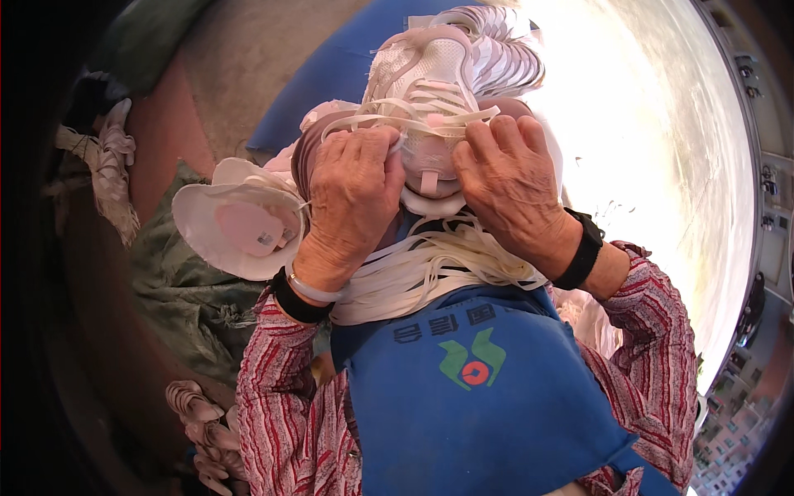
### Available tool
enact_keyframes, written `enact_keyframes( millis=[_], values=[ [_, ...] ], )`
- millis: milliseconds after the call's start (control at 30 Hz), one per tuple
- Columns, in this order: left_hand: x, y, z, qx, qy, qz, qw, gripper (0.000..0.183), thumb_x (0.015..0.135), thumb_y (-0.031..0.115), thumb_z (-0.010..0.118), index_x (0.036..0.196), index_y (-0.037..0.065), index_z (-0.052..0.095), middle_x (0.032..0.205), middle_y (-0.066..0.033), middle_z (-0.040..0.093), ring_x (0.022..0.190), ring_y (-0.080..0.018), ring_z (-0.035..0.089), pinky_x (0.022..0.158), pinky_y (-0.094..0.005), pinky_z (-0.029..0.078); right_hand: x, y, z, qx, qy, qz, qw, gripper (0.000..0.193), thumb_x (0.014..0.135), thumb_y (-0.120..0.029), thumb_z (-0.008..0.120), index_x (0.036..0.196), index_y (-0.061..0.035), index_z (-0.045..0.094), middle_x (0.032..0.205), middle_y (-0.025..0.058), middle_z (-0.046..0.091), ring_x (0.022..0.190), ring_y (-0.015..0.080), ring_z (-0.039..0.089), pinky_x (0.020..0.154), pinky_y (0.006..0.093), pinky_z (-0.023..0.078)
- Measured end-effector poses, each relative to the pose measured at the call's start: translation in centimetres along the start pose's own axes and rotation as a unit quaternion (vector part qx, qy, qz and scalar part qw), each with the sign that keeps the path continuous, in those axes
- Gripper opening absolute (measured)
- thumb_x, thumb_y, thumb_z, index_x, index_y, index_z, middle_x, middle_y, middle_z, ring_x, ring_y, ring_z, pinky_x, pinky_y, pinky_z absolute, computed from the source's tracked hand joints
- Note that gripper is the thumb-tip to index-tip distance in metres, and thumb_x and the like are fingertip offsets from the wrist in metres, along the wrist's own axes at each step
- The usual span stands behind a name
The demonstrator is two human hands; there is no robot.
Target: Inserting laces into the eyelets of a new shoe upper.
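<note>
A pale pink-and-white shoe upper (422, 70) lies in front of me, its tongue and heel opening toward my body. White shoelace (389, 107) crosses its eyelets in several rows, with a loose loop at the left. On the left side of the opening, my left hand (356, 182) is closed with lace running into its fingers. Opposite it, my right hand (514, 186) pinches the lace near the eyelets, and a flat end sticks out above the knuckles. What lies inside both fists is hidden. A bundle of loose white shoelaces (438, 264) rests on my lap below the hands.
Beyond the shoe upper stands a stack of similar uppers (513, 62). More pale shoe pieces (236, 223) lie by my left wrist, over dark green cloth (178, 289). A hank of laces (112, 165) hangs at far left. Further uppers (207, 430) sit at lower left.
</note>
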State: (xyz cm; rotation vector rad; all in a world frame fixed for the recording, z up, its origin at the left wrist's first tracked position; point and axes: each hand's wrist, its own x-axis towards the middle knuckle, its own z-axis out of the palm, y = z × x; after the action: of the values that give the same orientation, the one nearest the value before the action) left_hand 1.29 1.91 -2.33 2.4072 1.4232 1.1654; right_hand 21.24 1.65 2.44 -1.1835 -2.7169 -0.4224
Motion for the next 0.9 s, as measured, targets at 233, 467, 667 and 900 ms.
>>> enact_keyframes(
  millis=[233, 467, 667, 900],
  values=[
    [0.2, 0.2, 0.2, -0.045, -0.010, -0.038, 0.998, 0.024, 0.078, -0.001, 0.067, 0.100, 0.003, 0.059, 0.089, -0.0133, 0.063, 0.086, -0.0333, 0.062, 0.076, -0.0434, 0.049, 1.1, 0.5, -0.5, -0.056, -0.061, -0.073, 0.994, 0.025, 0.076, -0.020, 0.061, 0.089, -0.0010, 0.071, 0.095, 0.0108, 0.055, 0.091, 0.0246, 0.052, 0.086, 0.0408, 0.038],
    [0.9, 1.4, -1.4, -0.108, -0.055, -0.013, 0.993, 0.021, 0.078, 0.002, 0.066, 0.098, 0.002, 0.060, 0.092, -0.0133, 0.061, 0.087, -0.0320, 0.062, 0.074, -0.0417, 0.051, 2.3, -3.0, -1.6, 0.433, 0.082, 0.071, 0.895, 0.013, 0.081, -0.004, 0.066, 0.093, -0.0032, 0.062, 0.088, 0.0126, 0.053, 0.085, 0.0281, 0.052, 0.075, 0.0372, 0.043],
    [1.8, 2.0, -0.7, 0.049, -0.119, 0.029, 0.991, 0.017, 0.078, 0.008, 0.063, 0.095, 0.003, 0.064, 0.092, -0.0142, 0.059, 0.089, -0.0324, 0.059, 0.080, -0.0416, 0.049, 1.8, -1.2, -0.4, 0.500, 0.178, 0.158, 0.833, 0.011, 0.087, 0.000, 0.063, 0.097, -0.0024, 0.061, 0.085, 0.0125, 0.053, 0.084, 0.0302, 0.054, 0.072, 0.0390, 0.047],
    [2.8, 2.7, -0.9, 0.091, -0.112, 0.090, 0.985, 0.013, 0.079, 0.014, 0.062, 0.091, 0.006, 0.064, 0.094, -0.0096, 0.057, 0.089, -0.0286, 0.057, 0.088, -0.0414, 0.042, -2.3, -1.7, 0.1, 0.539, 0.122, 0.158, 0.818, 0.014, 0.087, -0.001, 0.065, 0.101, -0.0039, 0.062, 0.088, 0.0114, 0.054, 0.083, 0.0283, 0.058, 0.072, 0.0359, 0.050]
  ],
)
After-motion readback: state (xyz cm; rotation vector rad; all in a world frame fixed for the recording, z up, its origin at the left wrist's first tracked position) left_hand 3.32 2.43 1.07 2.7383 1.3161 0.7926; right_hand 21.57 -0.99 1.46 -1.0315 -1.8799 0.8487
